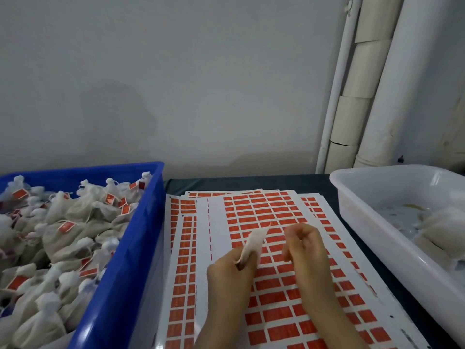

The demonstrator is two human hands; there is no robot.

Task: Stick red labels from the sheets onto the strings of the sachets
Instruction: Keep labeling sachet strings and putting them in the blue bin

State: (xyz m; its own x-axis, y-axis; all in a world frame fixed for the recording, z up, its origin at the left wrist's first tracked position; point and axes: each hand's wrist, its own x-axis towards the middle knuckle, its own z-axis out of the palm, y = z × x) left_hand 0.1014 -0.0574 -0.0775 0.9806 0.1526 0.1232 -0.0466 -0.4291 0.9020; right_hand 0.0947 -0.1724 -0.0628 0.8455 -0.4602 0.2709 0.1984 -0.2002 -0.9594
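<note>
My left hand grips a small white sachet over the middle of the table, the sachet sticking up and to the right from my fingers. My right hand hovers just right of it with fingers curled; whether it pinches a string or a label is too blurred to tell. Under both hands lie overlapping white sheets of red labels. A strip at the left of the top sheet is bare of labels.
A blue crate on the left is heaped with white sachets, several bearing red labels on their strings. A white tub on the right holds a few unlabelled sachets. The grey wall and white pipes stand behind the dark table.
</note>
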